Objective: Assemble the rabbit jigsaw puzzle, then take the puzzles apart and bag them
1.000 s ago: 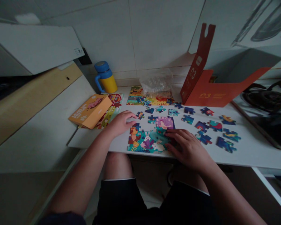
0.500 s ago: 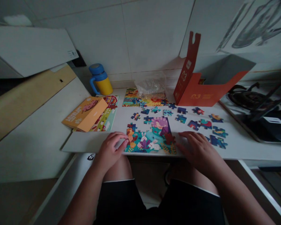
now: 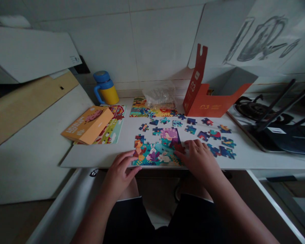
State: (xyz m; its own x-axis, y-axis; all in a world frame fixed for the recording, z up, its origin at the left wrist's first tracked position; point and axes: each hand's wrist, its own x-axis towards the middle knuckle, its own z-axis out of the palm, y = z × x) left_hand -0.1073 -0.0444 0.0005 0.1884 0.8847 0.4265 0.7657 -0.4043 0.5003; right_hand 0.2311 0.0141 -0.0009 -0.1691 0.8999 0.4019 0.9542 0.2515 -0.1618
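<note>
Snugly Framed: Rabbit Puzzle (image 3: 152, 154) at Near Edge of Table (image 3: 91, 156)

Fresh from a spot just clear of it, the right hand (image 3: 202, 159) now meets the puzzle's 3 o'clock edge, grip unclear; the left hand (image 3: 122, 171), loosely spread, nothing held, sits at 8. The joined pieces are likely being squared up. At 2 o'clock, a red box (image 3: 208, 108) reads seemingly "03"; lettering on the yellow box (image 3: 87, 123) at 10 is blurred.
</note>
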